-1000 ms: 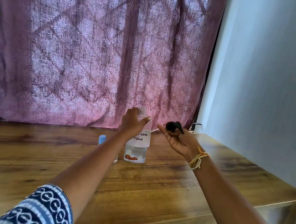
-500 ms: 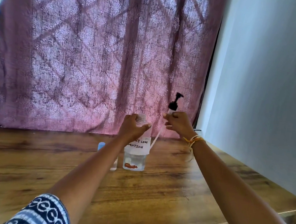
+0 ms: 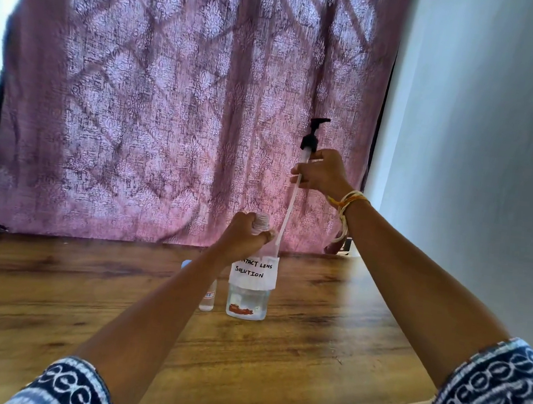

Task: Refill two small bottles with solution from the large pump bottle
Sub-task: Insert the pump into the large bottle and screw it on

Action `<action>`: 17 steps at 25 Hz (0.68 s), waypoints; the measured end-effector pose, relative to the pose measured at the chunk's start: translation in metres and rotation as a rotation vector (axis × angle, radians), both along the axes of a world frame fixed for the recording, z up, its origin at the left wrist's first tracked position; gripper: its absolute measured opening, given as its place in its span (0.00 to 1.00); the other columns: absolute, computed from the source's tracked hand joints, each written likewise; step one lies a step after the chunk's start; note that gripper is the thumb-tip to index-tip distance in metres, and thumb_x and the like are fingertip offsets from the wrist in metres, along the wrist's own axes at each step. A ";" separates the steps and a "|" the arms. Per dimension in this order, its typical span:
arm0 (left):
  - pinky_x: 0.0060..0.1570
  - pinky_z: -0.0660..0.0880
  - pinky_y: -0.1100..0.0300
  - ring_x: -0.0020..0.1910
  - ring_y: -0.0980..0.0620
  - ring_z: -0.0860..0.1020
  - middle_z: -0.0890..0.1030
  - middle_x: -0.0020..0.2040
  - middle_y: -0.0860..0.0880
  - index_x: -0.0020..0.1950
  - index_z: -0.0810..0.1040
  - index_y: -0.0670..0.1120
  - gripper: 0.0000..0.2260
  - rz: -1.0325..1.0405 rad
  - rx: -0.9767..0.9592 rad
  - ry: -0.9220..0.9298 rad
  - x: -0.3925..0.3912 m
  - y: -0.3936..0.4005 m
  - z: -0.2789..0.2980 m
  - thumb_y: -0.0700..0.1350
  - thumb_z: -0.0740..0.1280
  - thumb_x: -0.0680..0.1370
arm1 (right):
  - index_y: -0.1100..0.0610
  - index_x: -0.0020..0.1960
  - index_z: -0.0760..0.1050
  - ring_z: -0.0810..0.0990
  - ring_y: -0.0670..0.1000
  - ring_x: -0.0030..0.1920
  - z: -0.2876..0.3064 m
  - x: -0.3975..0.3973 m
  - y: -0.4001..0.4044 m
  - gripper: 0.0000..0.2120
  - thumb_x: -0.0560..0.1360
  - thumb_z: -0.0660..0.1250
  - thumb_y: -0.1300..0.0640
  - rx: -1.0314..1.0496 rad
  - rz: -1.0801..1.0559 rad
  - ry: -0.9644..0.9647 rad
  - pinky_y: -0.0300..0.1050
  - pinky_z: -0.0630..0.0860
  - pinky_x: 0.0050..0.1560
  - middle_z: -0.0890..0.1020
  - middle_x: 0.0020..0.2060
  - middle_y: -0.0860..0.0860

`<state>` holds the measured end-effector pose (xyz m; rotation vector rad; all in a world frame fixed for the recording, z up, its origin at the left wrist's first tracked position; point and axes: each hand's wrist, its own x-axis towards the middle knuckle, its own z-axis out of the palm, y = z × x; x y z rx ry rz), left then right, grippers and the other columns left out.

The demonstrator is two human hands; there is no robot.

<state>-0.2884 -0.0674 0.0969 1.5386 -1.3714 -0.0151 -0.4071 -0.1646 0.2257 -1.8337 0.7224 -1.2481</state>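
The left hand (image 3: 242, 237) clamps the large pump bottle (image 3: 249, 285), upright on the table (image 3: 325, 346). Right-hand fingers (image 3: 322, 174) grip the lifted pump (image 3: 311, 140). One small bottle (image 3: 207, 297) stands beside. Next: open it, then decant steadily.

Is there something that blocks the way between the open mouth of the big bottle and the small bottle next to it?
Yes: the left hand grips the large bottle at the neck, and its forearm crosses in front of the small bottle, hiding most of it. The blue cap seems on. The right hand holds the pump clear.
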 end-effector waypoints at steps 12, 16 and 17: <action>0.55 0.76 0.50 0.54 0.39 0.79 0.81 0.54 0.35 0.56 0.77 0.34 0.14 -0.061 0.054 0.020 -0.013 0.019 0.003 0.42 0.70 0.76 | 0.52 0.73 0.61 0.83 0.62 0.39 0.036 -0.008 0.042 0.35 0.72 0.66 0.76 -0.190 0.055 -0.152 0.63 0.82 0.46 0.80 0.48 0.66; 0.55 0.76 0.50 0.52 0.39 0.79 0.81 0.52 0.35 0.54 0.78 0.33 0.13 -0.060 0.041 -0.006 -0.014 0.021 0.002 0.42 0.70 0.76 | 0.51 0.72 0.61 0.84 0.63 0.39 0.039 -0.002 0.049 0.34 0.73 0.66 0.73 -0.330 -0.004 -0.157 0.56 0.83 0.40 0.82 0.39 0.65; 0.54 0.76 0.50 0.52 0.39 0.80 0.81 0.52 0.35 0.54 0.78 0.33 0.13 -0.058 0.039 -0.009 -0.013 0.021 0.002 0.42 0.70 0.76 | 0.52 0.72 0.61 0.84 0.64 0.39 0.037 0.000 0.049 0.34 0.73 0.66 0.73 -0.347 -0.010 -0.157 0.56 0.83 0.40 0.82 0.42 0.67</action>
